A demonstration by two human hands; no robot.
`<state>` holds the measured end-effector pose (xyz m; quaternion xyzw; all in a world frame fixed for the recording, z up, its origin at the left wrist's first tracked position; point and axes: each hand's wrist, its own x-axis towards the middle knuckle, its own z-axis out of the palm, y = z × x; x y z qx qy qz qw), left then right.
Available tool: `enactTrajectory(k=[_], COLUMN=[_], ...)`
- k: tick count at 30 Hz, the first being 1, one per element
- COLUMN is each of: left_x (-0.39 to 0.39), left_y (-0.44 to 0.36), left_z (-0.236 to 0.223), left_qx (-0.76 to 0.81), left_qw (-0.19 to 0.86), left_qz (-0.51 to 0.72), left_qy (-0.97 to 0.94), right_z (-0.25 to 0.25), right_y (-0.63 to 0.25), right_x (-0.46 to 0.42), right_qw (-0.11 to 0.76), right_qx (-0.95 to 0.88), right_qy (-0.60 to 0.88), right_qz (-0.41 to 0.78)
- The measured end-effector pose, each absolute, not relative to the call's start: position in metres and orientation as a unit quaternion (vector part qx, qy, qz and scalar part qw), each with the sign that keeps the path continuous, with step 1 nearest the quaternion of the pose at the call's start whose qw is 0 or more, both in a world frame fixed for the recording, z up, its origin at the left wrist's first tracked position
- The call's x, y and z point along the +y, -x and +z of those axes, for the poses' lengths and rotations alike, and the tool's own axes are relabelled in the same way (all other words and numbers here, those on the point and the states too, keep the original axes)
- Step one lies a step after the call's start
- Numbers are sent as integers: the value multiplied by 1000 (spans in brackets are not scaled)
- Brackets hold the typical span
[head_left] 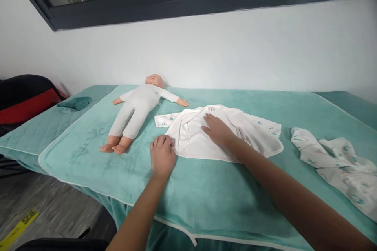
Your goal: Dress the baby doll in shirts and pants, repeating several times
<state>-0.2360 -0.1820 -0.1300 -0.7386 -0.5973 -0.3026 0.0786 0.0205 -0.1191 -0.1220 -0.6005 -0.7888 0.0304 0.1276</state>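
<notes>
A white baby shirt [203, 137] lies spread on the green cover, its patterned sleeves stretched out to both sides. My right hand [219, 129] rests flat on the shirt's middle, fingers extended, just below a small label at the neck. At the lower left edge of the shirt, my left hand [163, 155] is closed with curled fingers, the edge at its thumb; the fingertips are partly hidden. To the left lies a baby doll [138, 106] on its back in a white bodysuit, arms spread and feet bare, apart from both hands.
A second patterned baby garment [341, 164] lies crumpled at the right. The green cover [235, 196] drapes over the table's front edge. A white wall [212, 51] and a dark window frame [123, 10] stand behind. At the left is a black and red chair [26, 104].
</notes>
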Motion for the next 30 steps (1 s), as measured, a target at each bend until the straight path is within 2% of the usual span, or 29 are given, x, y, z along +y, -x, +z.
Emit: enactTrajectory(k=[5,12,22,30], left_x=[-183,-185,-187,-186], left_y=[238,239,239,240], left_z=[-131,-133,-130,-130], left_qx=[-569,-535,-527,-538], left_qw=[65,79,58,55], left_qz=[-343,-382,-395,-387], left_qy=[744,749,750,747], right_z=[-117,-119,-119,-113], right_y=[20,20,38,54], right_x=[-89,-56,-100,-152], right_qw=[201,197,121,145], right_qx=[-780,-771,-811,-833], right_qy=[592,605,573,534], right_qz=[42,23,-8,-21])
